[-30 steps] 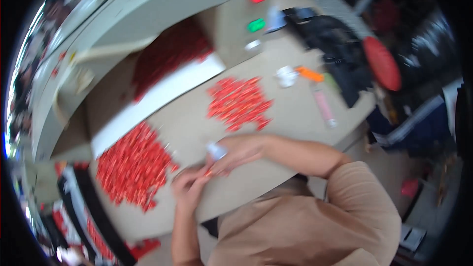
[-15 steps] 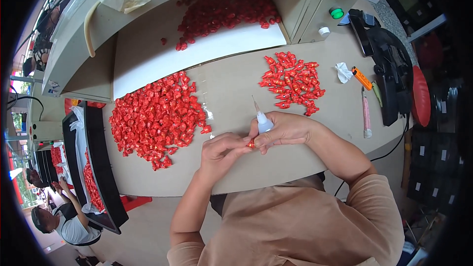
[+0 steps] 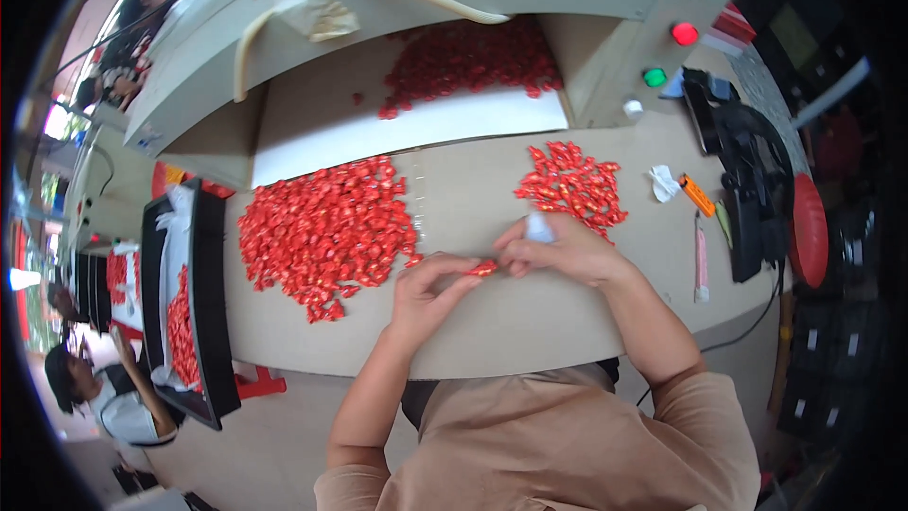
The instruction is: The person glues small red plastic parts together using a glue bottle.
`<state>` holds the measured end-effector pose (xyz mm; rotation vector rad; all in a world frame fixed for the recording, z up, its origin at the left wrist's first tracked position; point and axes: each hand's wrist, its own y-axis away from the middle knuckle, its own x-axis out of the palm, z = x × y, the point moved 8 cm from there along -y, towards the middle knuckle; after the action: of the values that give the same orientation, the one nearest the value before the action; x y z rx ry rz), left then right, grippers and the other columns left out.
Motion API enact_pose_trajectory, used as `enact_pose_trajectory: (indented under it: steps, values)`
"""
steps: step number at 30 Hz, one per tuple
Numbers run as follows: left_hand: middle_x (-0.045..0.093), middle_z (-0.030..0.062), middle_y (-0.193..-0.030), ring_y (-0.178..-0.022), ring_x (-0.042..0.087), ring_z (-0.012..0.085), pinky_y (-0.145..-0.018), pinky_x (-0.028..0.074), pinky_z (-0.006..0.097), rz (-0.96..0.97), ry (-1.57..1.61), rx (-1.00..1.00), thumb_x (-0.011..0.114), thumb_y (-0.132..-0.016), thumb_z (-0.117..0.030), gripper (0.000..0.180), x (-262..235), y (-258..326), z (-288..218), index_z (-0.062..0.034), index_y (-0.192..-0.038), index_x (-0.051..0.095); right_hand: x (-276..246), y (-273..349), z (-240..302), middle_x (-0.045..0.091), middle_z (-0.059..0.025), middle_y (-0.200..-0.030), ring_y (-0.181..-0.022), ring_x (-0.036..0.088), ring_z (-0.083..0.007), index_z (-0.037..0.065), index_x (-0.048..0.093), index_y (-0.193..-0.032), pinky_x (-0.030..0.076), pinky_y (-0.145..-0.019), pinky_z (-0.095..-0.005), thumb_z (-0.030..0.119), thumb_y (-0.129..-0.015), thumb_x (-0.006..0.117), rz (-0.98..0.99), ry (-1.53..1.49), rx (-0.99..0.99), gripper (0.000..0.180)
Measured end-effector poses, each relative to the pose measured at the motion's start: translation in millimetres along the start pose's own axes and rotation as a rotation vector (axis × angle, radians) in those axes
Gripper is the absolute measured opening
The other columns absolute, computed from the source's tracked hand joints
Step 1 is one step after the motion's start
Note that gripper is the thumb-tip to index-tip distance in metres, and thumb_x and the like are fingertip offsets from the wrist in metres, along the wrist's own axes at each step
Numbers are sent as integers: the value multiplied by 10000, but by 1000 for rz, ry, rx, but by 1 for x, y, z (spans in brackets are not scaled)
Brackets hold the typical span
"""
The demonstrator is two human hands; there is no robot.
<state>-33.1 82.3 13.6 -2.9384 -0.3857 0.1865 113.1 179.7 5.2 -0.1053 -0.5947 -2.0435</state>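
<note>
Between the thumb and fingertips of my left hand (image 3: pixel 427 291) is a small red piece (image 3: pixel 483 269) with gold specks, held above the table. My right hand (image 3: pixel 567 254) is closed around a small white squeeze bottle (image 3: pixel 540 227), and its fingertips are close to the red piece. Whether they touch it I cannot tell. The bottle's thin needle tip does not show clearly now. To the left of my left hand lies a large heap of similar red pieces (image 3: pixel 326 232). A smaller group of red-and-gold pieces (image 3: pixel 572 185) lies just beyond my right hand.
An arched pale machine (image 3: pixel 605 76) stands at the back, with more red pieces (image 3: pixel 473 61) inside its opening. At right are crumpled tissue (image 3: pixel 664 184), an orange cutter (image 3: pixel 698 196), a pink knife (image 3: pixel 701 260) and black equipment (image 3: pixel 747 189). A black tray (image 3: pixel 216 303) stands left, near a co-worker (image 3: pixel 113 397).
My right hand has drawn slightly away from my left, and the bottle in it has tilted. More of the red piece shows. The whole view has shifted, so the table appears lower.
</note>
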Motion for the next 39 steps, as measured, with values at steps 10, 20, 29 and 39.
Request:
enact_pose_trajectory:
  steps: [10,20,29,39]
  values:
    - [621,34,-850,-883,584,245,-837,413,403,109,-523,408,692,-784,-156,138,70,-26,-8,-109,-881,606,-23,26,24,603,-77,-887,-742,564,-125,-3,596,-1084,481,-687,-275,270,-1005,490,-335,-70,-466,303]
    - [609,90,-883,-894,585,277,-811,419,418,123,-637,301,675,-754,-120,258,51,-33,-19,-95,-983,558,-16,7,4,583,-50,-867,-719,536,-103,-4,584,-1099,439,-675,-239,386,-1015,430,-322,77,-564,427]
    - [625,138,-881,-810,620,339,-700,490,439,-161,-341,309,572,-893,-109,189,5,-32,-18,-64,-1071,525,20,0,-39,613,-105,-862,-682,578,-142,-22,579,-1050,462,-643,-272,318,-980,492,-137,380,-488,358]
    - [598,127,-761,-739,611,351,-638,460,460,3,-464,227,565,-904,-153,207,13,-31,-13,-89,-1095,518,19,-11,-47,610,-104,-852,-683,587,-152,-22,568,-947,492,-658,-267,304,-925,604,-136,367,-384,329]
